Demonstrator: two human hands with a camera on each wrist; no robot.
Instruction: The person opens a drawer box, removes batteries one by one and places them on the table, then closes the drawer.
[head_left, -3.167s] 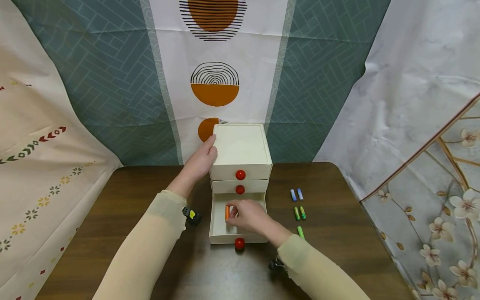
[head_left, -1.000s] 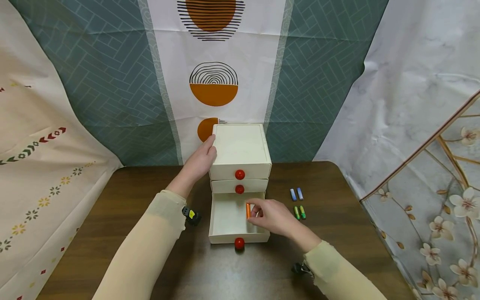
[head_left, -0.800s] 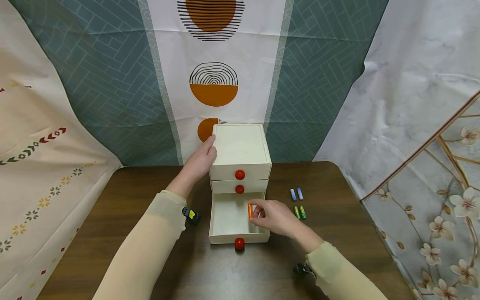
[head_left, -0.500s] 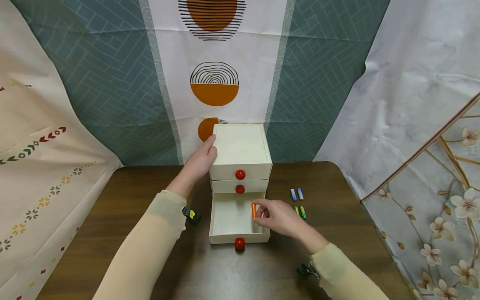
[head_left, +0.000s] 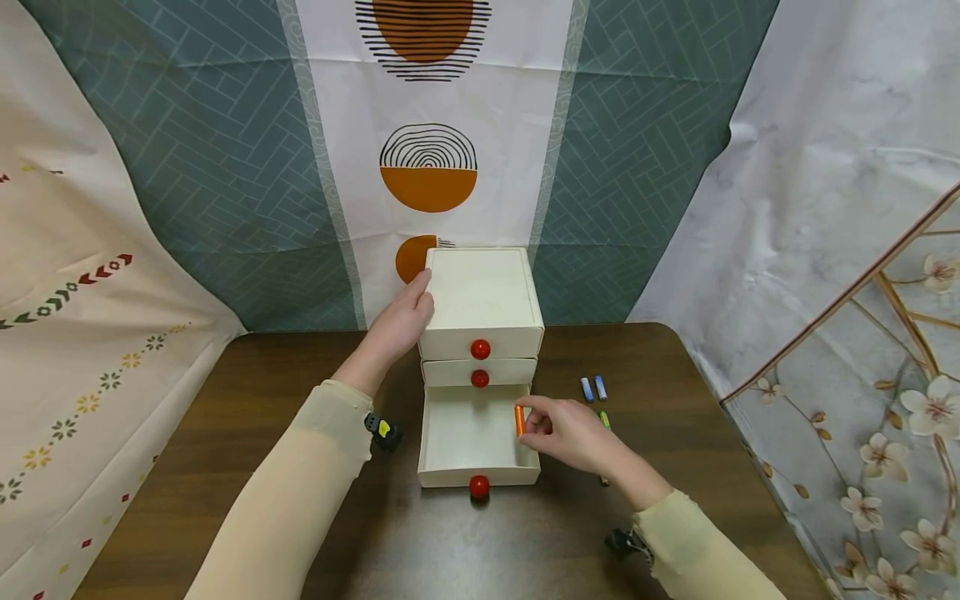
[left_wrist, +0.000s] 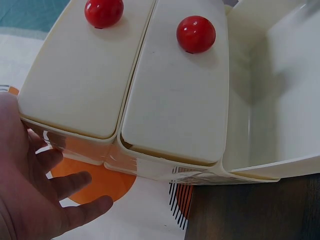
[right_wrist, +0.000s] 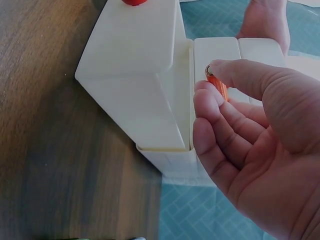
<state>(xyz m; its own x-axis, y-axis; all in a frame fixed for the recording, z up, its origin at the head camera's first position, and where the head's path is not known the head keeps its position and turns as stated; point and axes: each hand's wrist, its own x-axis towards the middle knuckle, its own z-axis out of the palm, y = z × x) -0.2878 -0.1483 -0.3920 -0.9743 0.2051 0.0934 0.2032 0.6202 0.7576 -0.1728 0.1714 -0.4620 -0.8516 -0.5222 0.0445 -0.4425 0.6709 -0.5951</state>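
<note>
A white three-drawer cabinet (head_left: 485, 287) with red knobs stands on the table. Its bottom drawer (head_left: 468, 437) is pulled out, and its inside looks bare. Against the cabinet's left side rests my left hand (head_left: 399, 323), thumb at the top edge; in the left wrist view its fingers (left_wrist: 75, 187) are spread and mostly straight. My right hand (head_left: 573, 433) pinches an orange battery (head_left: 520, 421) between thumb and fingertips, over the drawer's right edge. The right wrist view shows the metal end of this battery (right_wrist: 209, 71) near the thumb tip, with the other fingers curled below.
Two blue batteries (head_left: 587, 389) lie on the dark wooden table (head_left: 675, 475) right of the cabinet. Nearer, a green battery (head_left: 604, 419) shows partly behind my right hand. Patterned cloths hang behind and at both sides. The two upper drawers (head_left: 450, 372) are closed.
My right hand has carried the orange battery rightward, from the drawer's left part to its right edge, now covering some of the green batteries. The left hand and the drawer have stayed put.
</note>
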